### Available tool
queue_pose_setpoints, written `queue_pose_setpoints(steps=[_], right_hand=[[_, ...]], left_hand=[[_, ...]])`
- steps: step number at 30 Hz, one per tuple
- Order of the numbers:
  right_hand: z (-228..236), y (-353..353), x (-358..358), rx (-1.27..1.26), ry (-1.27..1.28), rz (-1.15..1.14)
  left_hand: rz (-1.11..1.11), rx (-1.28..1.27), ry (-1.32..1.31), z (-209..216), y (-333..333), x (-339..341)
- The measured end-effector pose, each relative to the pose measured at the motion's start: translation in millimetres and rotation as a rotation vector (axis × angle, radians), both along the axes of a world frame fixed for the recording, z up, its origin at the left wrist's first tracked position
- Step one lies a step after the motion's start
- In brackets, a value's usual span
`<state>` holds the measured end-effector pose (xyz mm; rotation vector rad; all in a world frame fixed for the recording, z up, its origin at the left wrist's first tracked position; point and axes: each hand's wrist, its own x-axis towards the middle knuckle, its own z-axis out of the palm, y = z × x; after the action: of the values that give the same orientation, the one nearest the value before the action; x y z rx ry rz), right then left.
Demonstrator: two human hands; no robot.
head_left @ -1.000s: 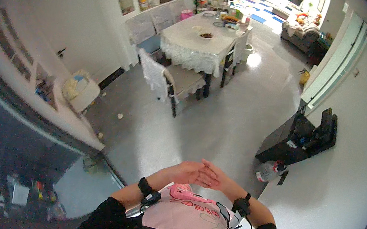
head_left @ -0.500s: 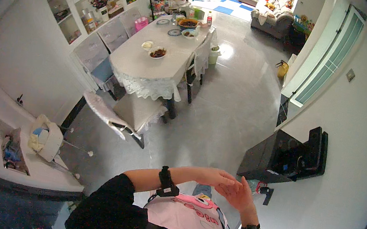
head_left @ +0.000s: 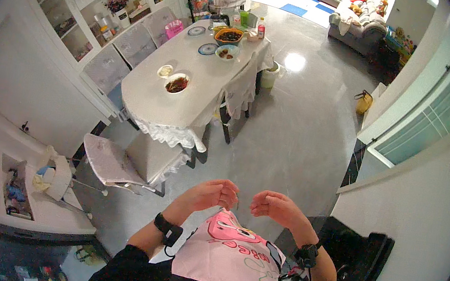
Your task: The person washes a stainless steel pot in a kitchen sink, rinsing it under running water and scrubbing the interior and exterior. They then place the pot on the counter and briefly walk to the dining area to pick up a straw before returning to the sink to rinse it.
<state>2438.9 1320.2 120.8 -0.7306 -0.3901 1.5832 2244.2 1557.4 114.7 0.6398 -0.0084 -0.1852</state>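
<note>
My left hand (head_left: 212,195) is raised in front of my waist, its fingers loosely bent and nothing in it. Facing it across a small gap, my right hand (head_left: 278,209) is also bare, with fingers curved inward. Both hang just above the top of the pink apron (head_left: 229,260) with a cartoon print that I wear. A black band with a small device (head_left: 168,229) circles my left wrist, and another black device (head_left: 306,255) with a cable sits on my right wrist. Neither hand touches anything.
Ahead left stands a long dining table (head_left: 156,103) under a pale cloth, bearing a bowl of dark food (head_left: 177,83), a yellow-rimmed pot (head_left: 229,36) and plates. A covered chair (head_left: 119,163) juts out at its near end. A black cabinet-like appliance (head_left: 357,260) stands by the right wall.
My hands, touching or overlapping half a second ago, have come apart, the left one moving left. The view has shifted, bringing the table closer.
</note>
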Motion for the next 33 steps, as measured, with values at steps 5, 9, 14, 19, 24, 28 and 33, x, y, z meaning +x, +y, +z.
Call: queue_pose_setpoints(steps=[5, 9, 14, 19, 24, 28, 33], right_hand=[[-2.4, 42.5, 111.3, -0.046, -0.163, -0.048], [7.2, 42.1, 204.1, -0.122, -0.247, -0.216], [14.1, 12.9, 303.8, -0.086, -0.095, -0.572], [-6.3, 12.1, 397.6, -0.117, -0.018, -0.718], [-23.5, 49.8, 542.7, -0.149, -0.116, -0.625], [-16.2, 104.3, 657.6, -0.142, -0.037, -0.502], [-12.8, 200.2, 787.2, -0.185, -0.036, -0.146]], left_hand=[[0.007, -0.035, -0.023, -26.7, 55.9, 120.6], [-0.052, -0.095, -0.002, -23.2, 87.7, 258.6], [-0.374, 0.061, -0.001, 13.3, 91.1, 447.3], [-0.600, 0.163, -0.169, 30.0, 89.2, 575.5], [-0.522, 0.112, -0.082, -9.2, 127.1, 681.3], [-0.297, -0.008, 0.036, -24.9, 172.9, 721.7], [0.003, -0.024, 0.149, -14.3, 221.0, 766.9]])
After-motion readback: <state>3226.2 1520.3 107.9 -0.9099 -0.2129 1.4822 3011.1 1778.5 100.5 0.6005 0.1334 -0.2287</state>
